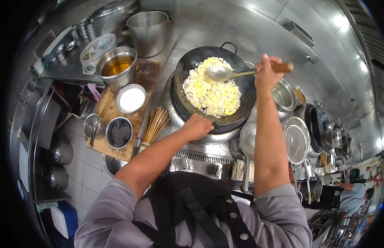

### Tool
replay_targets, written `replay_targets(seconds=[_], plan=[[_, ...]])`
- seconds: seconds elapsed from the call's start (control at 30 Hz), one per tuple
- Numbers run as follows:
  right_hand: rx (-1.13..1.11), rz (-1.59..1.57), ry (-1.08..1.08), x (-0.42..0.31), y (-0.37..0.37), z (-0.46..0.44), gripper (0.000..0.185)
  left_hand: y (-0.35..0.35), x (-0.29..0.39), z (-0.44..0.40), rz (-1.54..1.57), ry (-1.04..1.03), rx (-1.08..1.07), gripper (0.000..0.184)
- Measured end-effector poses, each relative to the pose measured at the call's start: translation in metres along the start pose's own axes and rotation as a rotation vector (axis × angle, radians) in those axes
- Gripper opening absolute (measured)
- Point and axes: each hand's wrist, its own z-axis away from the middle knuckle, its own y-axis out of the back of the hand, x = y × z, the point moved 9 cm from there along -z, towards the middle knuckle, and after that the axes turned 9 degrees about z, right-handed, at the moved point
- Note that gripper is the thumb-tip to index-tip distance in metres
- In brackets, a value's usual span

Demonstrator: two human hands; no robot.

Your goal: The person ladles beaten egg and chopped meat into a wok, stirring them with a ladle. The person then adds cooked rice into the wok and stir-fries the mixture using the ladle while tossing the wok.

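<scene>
One round black wok (248, 89) holds one yellow-and-white chopped mixture (210, 93) at its middle; one long-handled metal ladle (219, 72), gripped by the right hand (268, 73), touches it. The left hand (197, 127) grasps the wok's near rim.
</scene>
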Motion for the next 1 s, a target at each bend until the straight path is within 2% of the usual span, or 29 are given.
replay_targets(seconds=[0.03, 0.1, 0.17, 0.23, 0.33, 0.43, 0.47, 0.5, 0.57, 0.67, 0.7, 0.77, 0.8, 0.83, 0.9, 0.97, 1.0], plan=[[-0.096, -0.012, -0.101, 0.008, -0.016, -0.004, 0.02, 0.003, 0.0, -0.003, -0.006, 0.001, 0.008, 0.031], [-0.104, -0.009, -0.114, -0.016, -0.023, -0.016, 0.019, 0.006, 0.003, 0.0, 0.029, 0.016, 0.029, 0.029], [-0.068, -0.031, 0.061, -0.045, -0.025, -0.009, 0.019, 0.008, 0.002, -0.004, 0.018, 0.001, 0.021, 0.029], [0.031, -0.066, 0.082, -0.019, -0.024, 0.014, 0.02, 0.001, 0.005, 0.003, 0.02, -0.004, -0.009, 0.029], [-0.141, 0.09, -0.137, -0.01, -0.051, 0.001, 0.018, 0.008, 0.006, -0.001, 0.027, -0.009, 0.009, 0.03], [-0.197, -0.085, -0.045, -0.082, -0.057, 0.017, 0.017, 0.012, 0.011, -0.004, -0.036, 0.029, -0.011, 0.031], [-0.169, -0.052, 0.007, -0.078, -0.052, 0.036, 0.018, 0.009, 0.009, -0.003, -0.037, 0.028, -0.003, 0.032], [-0.164, 0.077, 0.055, -0.026, -0.049, 0.049, 0.019, 0.007, 0.008, -0.001, -0.028, 0.032, -0.01, 0.032], [-0.162, -0.054, -0.145, 0.005, -0.041, 0.037, 0.021, 0.009, 0.007, -0.003, 0.096, 0.031, -0.001, 0.035], [-0.188, 0.015, -0.184, -0.073, -0.033, 0.015, 0.021, 0.003, 0.012, -0.004, 0.014, 0.008, -0.043, 0.035], [-0.194, 0.014, -0.175, -0.068, -0.029, 0.023, 0.021, 0.0, 0.007, -0.006, -0.025, 0.048, -0.069, 0.035], [-0.211, 0.282, 0.155, -0.053, -0.007, 0.066, 0.019, -0.004, 0.008, 0.0, -0.021, 0.033, -0.031, 0.034], [-0.208, 0.145, 0.05, -0.033, -0.004, 0.075, 0.018, -0.004, 0.007, 0.001, -0.005, 0.047, -0.04, 0.035], [-0.203, 0.151, 0.053, -0.029, 0.008, 0.068, 0.018, 0.0, 0.007, -0.005, 0.003, 0.053, -0.035, 0.036], [-0.154, 0.121, -0.102, -0.059, 0.014, 0.04, 0.019, -0.007, 0.005, -0.005, -0.005, 0.04, -0.062, 0.037], [-0.177, 0.193, -0.014, -0.121, 0.026, 0.044, 0.018, 0.005, 0.011, -0.002, 0.009, -0.015, 0.07, 0.035], [-0.163, 0.229, 0.085, -0.097, 0.037, 0.051, 0.017, 0.005, 0.01, -0.001, 0.034, 0.027, 0.048, 0.033]])
